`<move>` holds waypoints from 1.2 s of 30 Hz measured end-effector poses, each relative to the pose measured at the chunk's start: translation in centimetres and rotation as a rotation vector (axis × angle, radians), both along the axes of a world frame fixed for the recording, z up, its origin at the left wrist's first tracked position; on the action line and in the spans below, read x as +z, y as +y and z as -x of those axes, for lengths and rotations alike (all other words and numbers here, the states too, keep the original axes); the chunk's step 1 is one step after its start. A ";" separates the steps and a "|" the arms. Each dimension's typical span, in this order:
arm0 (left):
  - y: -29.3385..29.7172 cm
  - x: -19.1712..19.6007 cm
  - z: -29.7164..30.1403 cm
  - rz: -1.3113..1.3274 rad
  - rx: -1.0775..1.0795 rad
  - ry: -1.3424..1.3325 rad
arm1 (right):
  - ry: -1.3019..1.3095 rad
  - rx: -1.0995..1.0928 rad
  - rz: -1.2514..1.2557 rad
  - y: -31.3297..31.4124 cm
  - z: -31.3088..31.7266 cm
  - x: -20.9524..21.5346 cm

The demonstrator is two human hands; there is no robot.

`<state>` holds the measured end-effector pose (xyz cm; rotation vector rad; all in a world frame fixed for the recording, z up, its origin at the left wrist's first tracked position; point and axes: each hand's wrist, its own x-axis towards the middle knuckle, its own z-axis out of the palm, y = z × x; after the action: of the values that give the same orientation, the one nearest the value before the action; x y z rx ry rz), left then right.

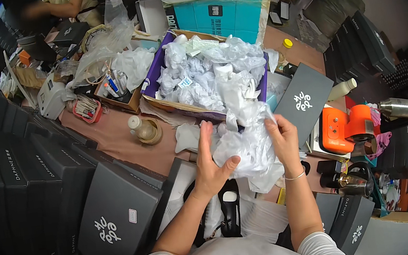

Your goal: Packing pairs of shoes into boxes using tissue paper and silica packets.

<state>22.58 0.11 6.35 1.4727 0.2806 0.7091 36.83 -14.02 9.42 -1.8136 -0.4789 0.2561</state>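
Note:
My right hand [284, 140] is closed, its fingers pinching a bunch of crumpled white tissue paper [248, 150] that trails up into a purple-edged box [180, 104]. That box is heaped with more crumpled white wrapping [191, 70]. On the other side of the bunch, my left hand [210, 165] has its fingers stretched out and its thumb apart. Below my hands, close to my body, black shoes [231, 209] lie on white paper, partly hidden by my left forearm. A dark grey shoebox lid [304, 104] leans to the right of the purple-edged box.
Stacked dark shoeboxes [13, 168] rise at the left, with a tilted grey shoebox [118, 216] nearer. A glass bottle [145, 130] and a red basket [86, 108] stand left. An orange device [336, 130] and a steel flask [405, 108] lie right. Another person [69, 3] sits beyond.

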 end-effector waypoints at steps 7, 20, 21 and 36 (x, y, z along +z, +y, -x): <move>-2.1 -2.8 -0.6 0.691 -0.181 0.176 | 0.132 0.026 0.063 -4.1 5.9 -2.6; -6.2 -2.9 8.2 0.297 -0.471 0.512 | 0.376 -0.049 -0.333 -5.6 11.5 -3.3; -5.8 -3.7 8.6 0.327 -0.419 0.470 | 0.386 -0.080 -0.366 -6.3 11.0 -3.4; -4.4 -6.2 8.8 0.980 -0.297 0.358 | 0.234 -0.073 -0.098 -8.9 11.9 -6.1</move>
<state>13.73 -4.31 0.11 0.6547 0.5709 0.0099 24.89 -22.97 3.31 -1.6763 -0.2560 0.3830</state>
